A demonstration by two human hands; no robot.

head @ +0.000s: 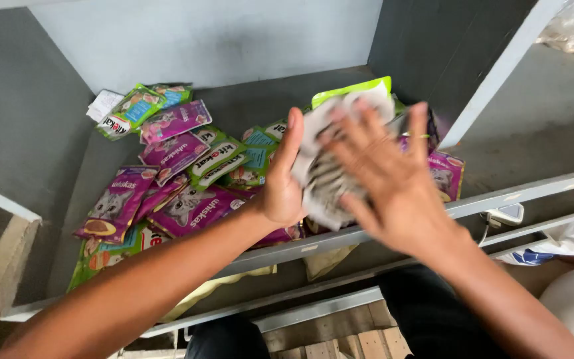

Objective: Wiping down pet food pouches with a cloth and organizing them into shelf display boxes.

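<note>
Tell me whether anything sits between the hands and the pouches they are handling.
Nothing visible does: the left hand and right hand already press a blurred stack of pouches between them, above the shelf.

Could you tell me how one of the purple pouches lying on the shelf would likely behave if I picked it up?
The purple pouch looks flat and thin, so probably light and floppy. Its glossy film may be slippery, likely sliding over the pile of pouches if pushed. Lying flat, it shouldn't roll.
</note>
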